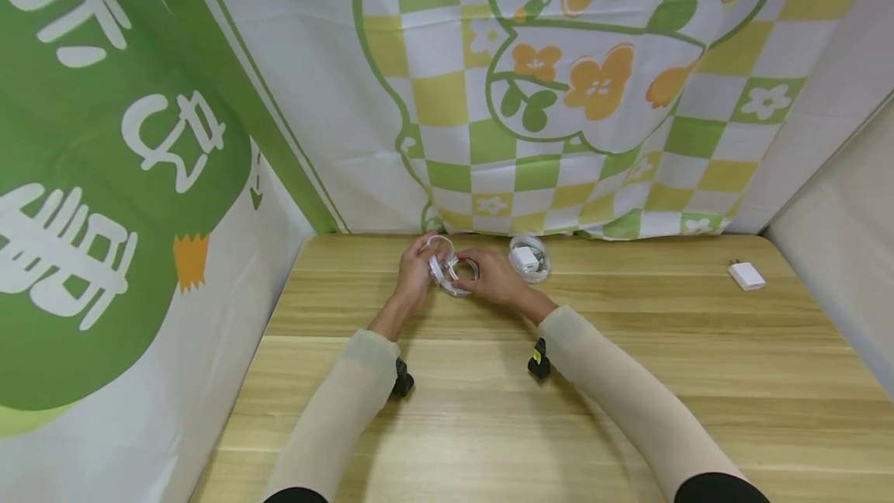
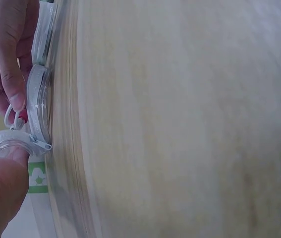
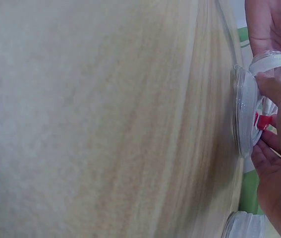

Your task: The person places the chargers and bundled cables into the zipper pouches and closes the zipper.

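Observation:
A small round clear zip case (image 1: 455, 290) with a white rim stands unzipped near the table's back edge, its lid (image 2: 9, 136) raised. My left hand (image 1: 414, 274) holds the lid, thumb against its clear inside; the zipper pull (image 2: 43, 145) hangs beside it. Over the case's lower half, my right hand (image 1: 492, 276) pinches a coiled white cable (image 1: 453, 266) bound with a red tie (image 3: 264, 122). In the right wrist view, the right thumb lies at the case rim and the other fingers curl below the red tie. Part of the cable is hidden behind the fingers.
Just right of my right hand lies another round clear case (image 1: 542, 274) with a white charger plug (image 1: 525, 258) on it. A second white charger plug (image 1: 747, 276) lies far right on the wooden table (image 1: 475, 425). A patterned cloth (image 1: 489, 146) hangs along the back edge.

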Motion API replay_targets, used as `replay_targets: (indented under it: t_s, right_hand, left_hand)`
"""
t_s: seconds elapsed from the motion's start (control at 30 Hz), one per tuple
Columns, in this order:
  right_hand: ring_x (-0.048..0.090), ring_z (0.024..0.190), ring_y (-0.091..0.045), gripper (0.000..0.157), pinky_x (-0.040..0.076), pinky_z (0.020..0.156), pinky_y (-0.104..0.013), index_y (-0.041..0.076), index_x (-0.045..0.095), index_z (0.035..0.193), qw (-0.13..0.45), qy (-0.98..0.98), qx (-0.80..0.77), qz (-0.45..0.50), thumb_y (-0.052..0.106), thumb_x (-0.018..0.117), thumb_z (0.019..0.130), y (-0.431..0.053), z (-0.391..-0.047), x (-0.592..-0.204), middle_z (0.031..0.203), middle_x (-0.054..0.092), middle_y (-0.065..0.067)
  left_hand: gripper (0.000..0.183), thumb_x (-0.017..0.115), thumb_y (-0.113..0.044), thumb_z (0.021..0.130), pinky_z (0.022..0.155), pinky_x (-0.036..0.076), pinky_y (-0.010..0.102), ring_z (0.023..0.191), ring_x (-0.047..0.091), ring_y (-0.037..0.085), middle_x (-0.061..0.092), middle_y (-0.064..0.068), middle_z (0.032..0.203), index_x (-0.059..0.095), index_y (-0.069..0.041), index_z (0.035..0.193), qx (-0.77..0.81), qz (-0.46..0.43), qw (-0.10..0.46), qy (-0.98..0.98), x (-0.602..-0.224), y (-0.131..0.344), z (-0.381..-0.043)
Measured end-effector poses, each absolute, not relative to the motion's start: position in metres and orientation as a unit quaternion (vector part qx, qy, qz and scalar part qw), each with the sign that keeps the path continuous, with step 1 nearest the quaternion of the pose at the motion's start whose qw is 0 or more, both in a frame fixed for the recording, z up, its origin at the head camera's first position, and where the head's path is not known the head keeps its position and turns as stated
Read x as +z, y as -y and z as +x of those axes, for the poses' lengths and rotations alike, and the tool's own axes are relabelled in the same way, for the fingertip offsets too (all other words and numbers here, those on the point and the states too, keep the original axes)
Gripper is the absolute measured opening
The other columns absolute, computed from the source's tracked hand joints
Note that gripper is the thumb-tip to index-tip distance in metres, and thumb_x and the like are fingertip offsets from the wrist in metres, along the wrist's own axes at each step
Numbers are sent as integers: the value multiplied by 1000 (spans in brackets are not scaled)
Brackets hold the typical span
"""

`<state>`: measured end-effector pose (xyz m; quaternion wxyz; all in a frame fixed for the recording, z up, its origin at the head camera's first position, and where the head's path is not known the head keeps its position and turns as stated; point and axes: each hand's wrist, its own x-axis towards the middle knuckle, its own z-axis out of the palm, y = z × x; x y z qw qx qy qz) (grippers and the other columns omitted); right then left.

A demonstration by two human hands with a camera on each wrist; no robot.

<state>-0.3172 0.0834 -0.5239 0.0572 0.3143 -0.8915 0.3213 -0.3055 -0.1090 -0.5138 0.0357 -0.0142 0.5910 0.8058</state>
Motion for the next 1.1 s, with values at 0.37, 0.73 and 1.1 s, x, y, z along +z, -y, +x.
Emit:
replay_targets:
  t_s: [0.37,0.73,1.1]
  right_hand:
    - [71,114,-32,37,57,100,-45,0,76,119,73,890,310,325,26,82,94,-82,-316,-522,121,75,-17]
    - [71,111,-35,35,57,98,-48,-3,75,118,83,883,317,336,18,83,91,-83,-315,-522,118,75,-20]
    - [70,97,-34,45,58,85,-47,-6,71,125,76,880,319,343,21,84,92,-88,-311,-516,124,73,-22]
  left_hand:
    - [46,47,-11,113,118,47,43,143,52,43,50,31,154,42,7,155,820,-20,18,-572,-512,108,-304]
    - [48,43,-9,114,118,47,41,144,51,42,48,29,156,37,6,159,813,-20,23,-582,-513,107,-304]
    - [49,44,-9,113,119,46,43,144,52,43,46,28,158,37,6,159,805,-17,25,-593,-513,105,-303]
